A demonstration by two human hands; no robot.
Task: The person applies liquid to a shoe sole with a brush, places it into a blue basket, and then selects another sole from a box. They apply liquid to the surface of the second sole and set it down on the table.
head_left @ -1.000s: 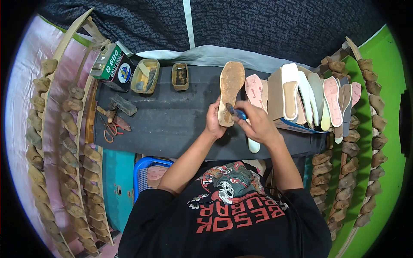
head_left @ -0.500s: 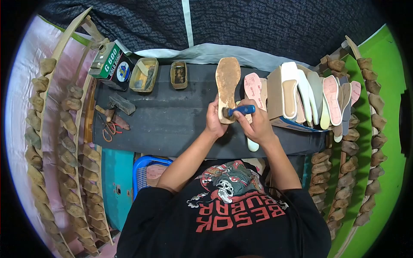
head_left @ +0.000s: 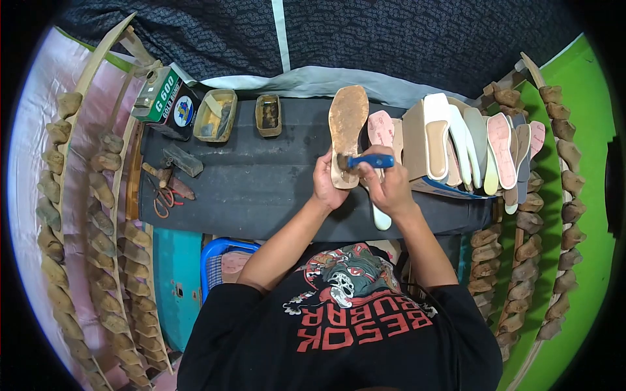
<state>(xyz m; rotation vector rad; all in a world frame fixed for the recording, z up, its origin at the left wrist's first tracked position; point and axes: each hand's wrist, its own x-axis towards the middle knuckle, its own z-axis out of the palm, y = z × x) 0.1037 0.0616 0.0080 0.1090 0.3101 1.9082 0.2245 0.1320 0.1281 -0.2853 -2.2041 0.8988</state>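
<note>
A brown insole is held up above the dark table, toe end pointing away from me. My left hand grips its heel end from the left, thumb along the edge. In my right hand is a brush with a blue handle, lying sideways. Its dark bristle end touches the insole's surface just above the heel, where the brown looks wet and patchy. Behind my right hand, a pink printed insole and a white insole lie on the table.
A cardboard box packed with several insoles stands at right. A glue can, two yellowish tubs, scissors, a hammer and a grey block sit leftward. Racks of wooden shoe lasts flank both sides. Below is a blue basket.
My right hand has shifted the brush slightly up the insole, away from the heel end, and its handle now lies more level. My left hand keeps its hold.
</note>
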